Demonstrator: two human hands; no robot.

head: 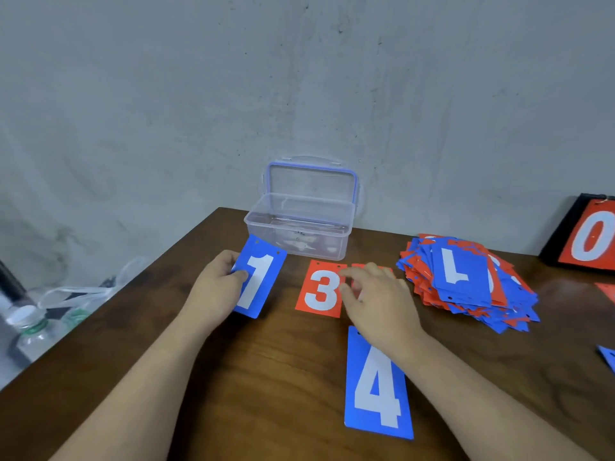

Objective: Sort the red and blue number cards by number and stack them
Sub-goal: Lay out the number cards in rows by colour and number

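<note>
One card pile (466, 284), one box (299, 227) (open)

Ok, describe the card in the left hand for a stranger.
Find the clear plastic box at the back edge of the table. At its front left corner, the left hand grips a blue card marked 1. The neighbouring 3 card is red; the nearer blue card shows 4.

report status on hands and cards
Left hand pinches blue rectangular 1 card. Right hand open over edge of red 3 card. Messy red-and-blue card pile unsorted; nothing blocking.
</note>
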